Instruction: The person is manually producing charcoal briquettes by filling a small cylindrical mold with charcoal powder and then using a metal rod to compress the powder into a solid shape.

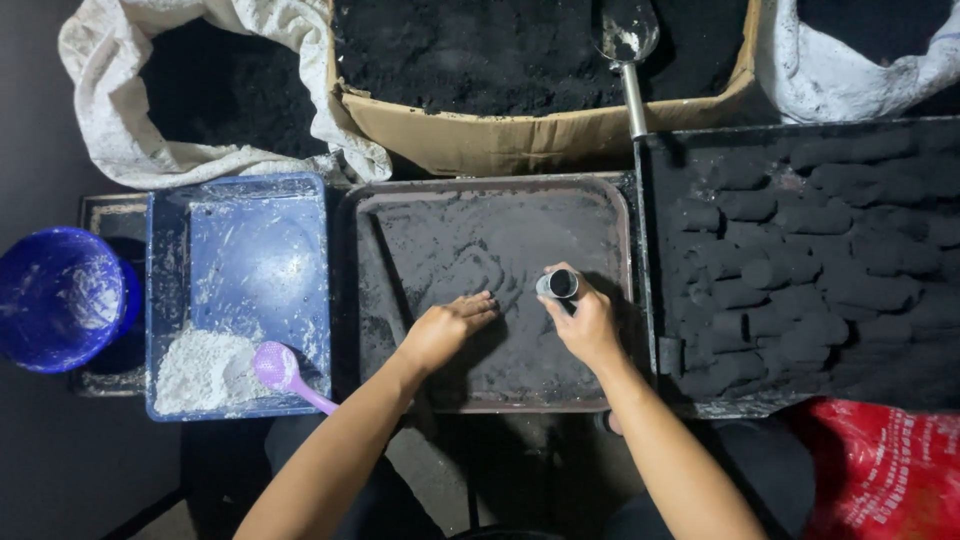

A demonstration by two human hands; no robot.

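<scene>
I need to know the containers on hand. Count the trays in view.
3. A blue tray with white powder on the left, a dark tray of black powder in the middle, a black tray of black cylinders on the right. Others may be hidden.

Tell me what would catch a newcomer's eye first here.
Probably the two bare hands over the dark tray of black powder at centre: the right hand grips a small metal tube, the left hand presses the powder. Next, the blue tray at left with white powder and a purple scoop.
</scene>
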